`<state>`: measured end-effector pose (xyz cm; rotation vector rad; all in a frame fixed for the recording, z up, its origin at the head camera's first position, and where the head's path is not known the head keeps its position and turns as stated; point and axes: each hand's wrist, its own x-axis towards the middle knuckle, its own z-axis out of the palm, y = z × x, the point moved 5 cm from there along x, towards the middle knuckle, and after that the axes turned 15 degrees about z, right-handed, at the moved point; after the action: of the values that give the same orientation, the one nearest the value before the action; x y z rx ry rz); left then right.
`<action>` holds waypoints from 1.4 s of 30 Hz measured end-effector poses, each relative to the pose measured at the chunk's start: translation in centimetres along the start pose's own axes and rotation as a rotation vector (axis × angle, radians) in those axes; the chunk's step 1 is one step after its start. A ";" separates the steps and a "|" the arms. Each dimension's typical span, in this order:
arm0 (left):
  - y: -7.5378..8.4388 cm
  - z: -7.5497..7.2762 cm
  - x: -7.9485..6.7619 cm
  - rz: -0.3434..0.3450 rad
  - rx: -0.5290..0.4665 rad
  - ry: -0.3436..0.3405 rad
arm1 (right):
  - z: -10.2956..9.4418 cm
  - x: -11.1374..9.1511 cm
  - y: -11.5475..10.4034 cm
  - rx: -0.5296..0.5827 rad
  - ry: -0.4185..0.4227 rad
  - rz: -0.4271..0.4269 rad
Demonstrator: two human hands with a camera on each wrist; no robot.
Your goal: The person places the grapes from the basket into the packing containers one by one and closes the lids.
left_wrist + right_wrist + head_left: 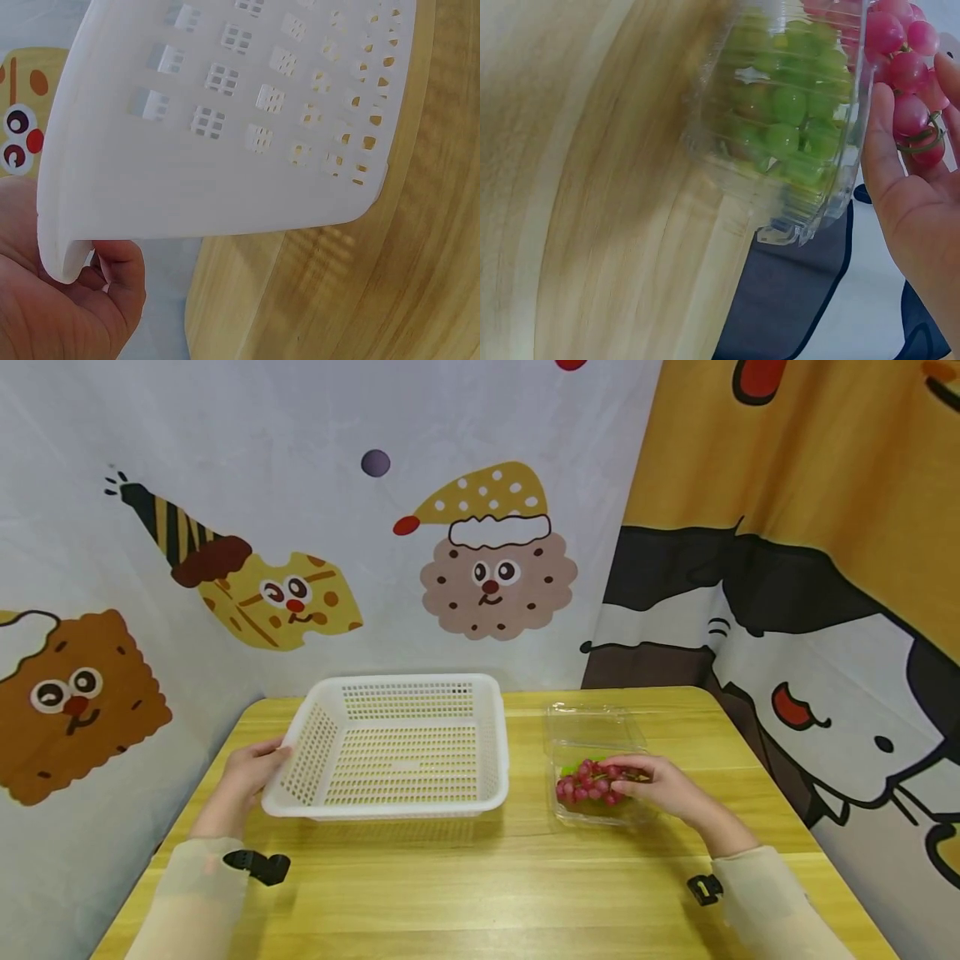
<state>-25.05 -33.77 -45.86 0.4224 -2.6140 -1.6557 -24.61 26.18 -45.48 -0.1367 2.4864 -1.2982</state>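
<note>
A white plastic basket with slotted sides and floor is on the left of the table. My left hand grips its left rim, and in the left wrist view the fingers curl under the lip. At the right, a bunch of red grapes is over a clear hinged container. My right hand holds the bunch by its right end, between thumb and fingers. Through the container wall in the right wrist view I see green grapes, beside the red ones.
The container's transparent lid stands open toward the back. A wooden table carries everything, and a cartoon-printed curtain hangs behind and at both sides. Black straps sit on both wrists.
</note>
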 end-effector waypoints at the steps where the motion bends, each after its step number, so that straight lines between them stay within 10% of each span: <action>1: 0.0 0.0 0.0 -0.001 0.001 -0.002 | 0.1 0.0 0.0 -0.013 0.002 -0.002; 42: 0.2 -0.3 -0.4 0.006 -0.012 -0.024 | 1.1 0.1 0.4 -0.489 0.051 -0.156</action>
<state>-24.67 -33.90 -45.47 0.3964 -2.6174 -1.6845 -24.29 25.54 -46.38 -0.4223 2.8369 -0.7239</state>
